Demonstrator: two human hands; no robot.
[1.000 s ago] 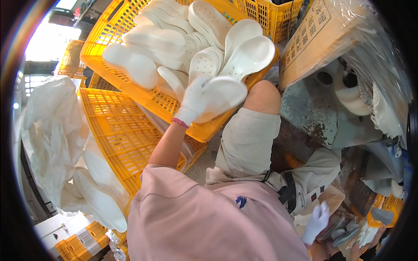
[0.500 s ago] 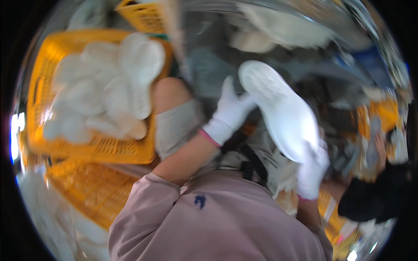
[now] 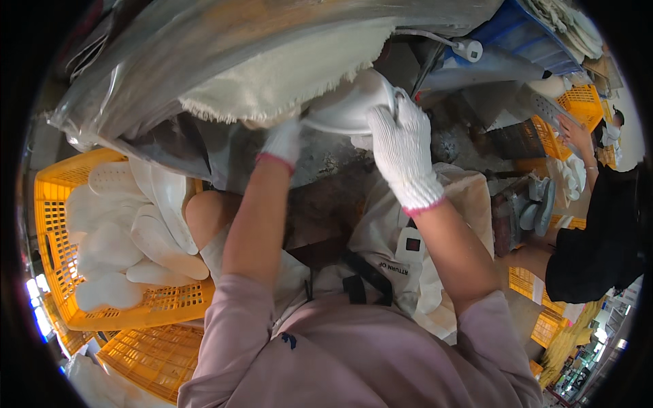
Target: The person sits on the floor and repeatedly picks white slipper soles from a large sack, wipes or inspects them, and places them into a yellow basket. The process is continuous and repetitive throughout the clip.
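Note:
A white shoe sole [image 3: 350, 105] is tilted up against the frayed edge of a cream cloth wheel [image 3: 272, 81]. My right hand [image 3: 406, 146], in a white knit glove with a pink cuff, is closed round the sole's right end, the thumb side lying along its rim. My left hand [image 3: 282, 141], gloved the same way, is at the sole's other end by the cloth fringe. Motion blurs it and its fingers are hidden, so its grip does not show. Part of the sole is behind the cloth.
At left, a yellow basket [image 3: 47, 224] holds several white soles [image 3: 163, 234]; another yellow basket [image 3: 153, 357] sits below it. A grey metal hood [image 3: 163, 47] arches over the wheel. A co-worker's arm [image 3: 588, 153] holds a grey sole [image 3: 552, 112] at right. A blue crate [image 3: 507, 34] stands behind.
The sole has gone from upright above my lap to up against the cloth wheel. Both hands moved forward; my left hand, which was open beside the sole, is now at its end. My view turned.

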